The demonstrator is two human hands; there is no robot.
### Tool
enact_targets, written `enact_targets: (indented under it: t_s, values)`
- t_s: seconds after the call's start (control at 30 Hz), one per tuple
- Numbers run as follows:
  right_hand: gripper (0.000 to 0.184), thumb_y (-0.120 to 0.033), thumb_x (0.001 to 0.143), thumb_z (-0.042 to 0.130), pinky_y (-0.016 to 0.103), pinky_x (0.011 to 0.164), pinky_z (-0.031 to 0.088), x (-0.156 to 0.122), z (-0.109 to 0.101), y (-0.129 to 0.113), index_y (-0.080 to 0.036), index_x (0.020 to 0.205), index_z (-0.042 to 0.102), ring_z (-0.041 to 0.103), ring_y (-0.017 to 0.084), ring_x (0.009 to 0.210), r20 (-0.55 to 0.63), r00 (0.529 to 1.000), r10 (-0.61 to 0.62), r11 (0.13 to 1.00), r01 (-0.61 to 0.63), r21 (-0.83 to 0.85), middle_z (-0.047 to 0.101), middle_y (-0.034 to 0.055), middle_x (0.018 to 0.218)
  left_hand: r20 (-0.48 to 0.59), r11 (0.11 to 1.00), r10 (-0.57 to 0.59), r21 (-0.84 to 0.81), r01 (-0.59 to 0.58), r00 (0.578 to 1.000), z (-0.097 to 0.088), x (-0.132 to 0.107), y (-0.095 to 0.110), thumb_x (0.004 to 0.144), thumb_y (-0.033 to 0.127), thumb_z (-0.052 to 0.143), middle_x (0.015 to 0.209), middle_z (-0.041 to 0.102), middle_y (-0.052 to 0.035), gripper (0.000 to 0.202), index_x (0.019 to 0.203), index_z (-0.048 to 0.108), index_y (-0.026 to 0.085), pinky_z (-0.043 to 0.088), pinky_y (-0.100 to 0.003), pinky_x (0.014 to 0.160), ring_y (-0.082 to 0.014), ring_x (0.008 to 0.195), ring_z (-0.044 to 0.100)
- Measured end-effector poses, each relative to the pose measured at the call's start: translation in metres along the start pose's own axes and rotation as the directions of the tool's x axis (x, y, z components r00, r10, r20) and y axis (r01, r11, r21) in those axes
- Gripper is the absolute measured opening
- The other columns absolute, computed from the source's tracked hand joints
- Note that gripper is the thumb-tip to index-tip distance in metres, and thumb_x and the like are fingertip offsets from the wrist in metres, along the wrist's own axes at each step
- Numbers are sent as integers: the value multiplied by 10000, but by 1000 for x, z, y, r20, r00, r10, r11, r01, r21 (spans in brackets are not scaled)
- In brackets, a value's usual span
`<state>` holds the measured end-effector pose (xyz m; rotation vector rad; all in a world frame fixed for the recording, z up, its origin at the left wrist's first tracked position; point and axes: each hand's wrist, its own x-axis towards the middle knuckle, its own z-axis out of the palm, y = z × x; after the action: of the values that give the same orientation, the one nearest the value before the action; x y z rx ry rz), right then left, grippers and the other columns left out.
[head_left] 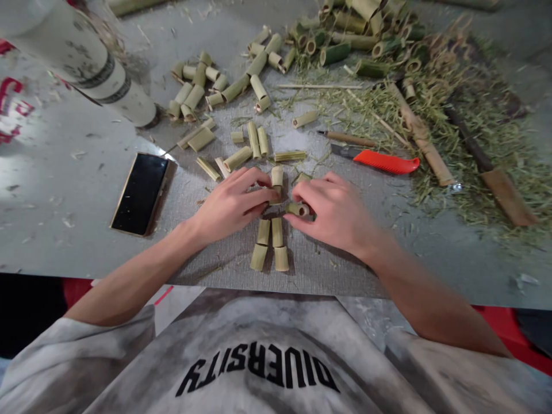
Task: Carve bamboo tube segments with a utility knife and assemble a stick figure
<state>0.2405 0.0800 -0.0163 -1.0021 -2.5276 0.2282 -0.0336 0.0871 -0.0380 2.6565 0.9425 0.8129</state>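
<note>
Short cut bamboo pieces lie in a small figure-like layout on the grey table before me. Two leg-like rows, each of two bamboo pieces, point toward me. Above them, the fingertips of my left hand press on an upright bamboo piece, with a pale bamboo piece just beyond it. Between the thumb and fingers of my right hand is a hollow bamboo tube, its open end facing right. A bit of another bamboo piece shows behind my right fingers.
A phone lies at left, near a white patterned cylinder. Loose bamboo pieces spread beyond my hands. At right are an orange-handled saw, a carving tool, a hammer-like tool and bamboo shavings.
</note>
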Motion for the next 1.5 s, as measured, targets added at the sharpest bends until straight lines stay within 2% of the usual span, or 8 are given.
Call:
enact_targets:
  t_s: [0.2,0.33,0.63,0.73,0.93,1.23,1.37,1.5]
  values:
    - [327,-364,978,894,369,805,395,1,3,-4,-229,974,596,644,225,798,-42,998,-56,998,57,35,716,14,865,9,1000,-7,-3,7,1000,0,0,1,1096,156,634,1201,752,-100,212,1230,779,232,593,-397,932,-242,1098,726]
    - [384,-432,956,926,364,806,383,2,2,-3,-240,966,594,625,220,790,-2,999,-47,996,47,76,729,11,874,21,1000,-21,-16,21,1000,0,-1,0,1104,186,642,1211,762,-102,209,1252,778,243,595,-410,942,-246,1104,730]
    - [391,-524,974,893,347,812,402,1,3,2,-232,983,634,554,186,689,57,998,-20,994,14,106,621,-40,733,57,999,-28,-17,29,998,0,-2,-1,1128,199,611,1271,758,-112,247,1301,777,261,580,-415,950,-251,1130,712]
    - [349,-492,981,893,356,843,421,0,5,5,-222,1002,671,569,183,698,38,998,-57,992,52,115,650,-38,742,58,1000,-16,-4,16,998,-1,-2,-1,1124,167,597,1274,756,-111,273,1315,769,259,576,-411,945,-248,1116,703]
    - [222,-442,1106,741,380,936,423,1,7,4,-245,1006,715,580,174,755,-1,985,-174,969,171,181,769,-32,834,22,1000,-23,2,23,999,3,0,0,1132,177,596,1243,751,-100,251,1294,772,253,563,-391,934,-228,1082,684]
    - [303,-538,1094,719,386,887,427,2,9,1,-243,1028,754,552,189,774,-71,979,-192,968,200,150,703,-18,804,-32,999,-43,29,44,999,7,1,0,1147,224,589,1190,736,-82,223,1270,773,251,551,-372,929,-215,1059,664]
    - [274,-514,1090,732,394,882,422,3,9,1,-251,1027,773,548,196,791,-56,983,-174,972,181,149,669,-15,802,-45,997,-58,41,60,997,8,1,0,1158,253,584,1109,717,-71,221,1256,782,255,523,-368,880,-211,1014,647]
    - [241,-444,1124,689,380,858,411,4,9,0,-250,1015,782,524,195,823,-80,972,-219,969,226,99,625,-7,831,-37,996,-71,44,73,997,8,1,1,1157,258,591,1093,714,-70,211,1245,782,250,503,-374,860,-216,1007,634]
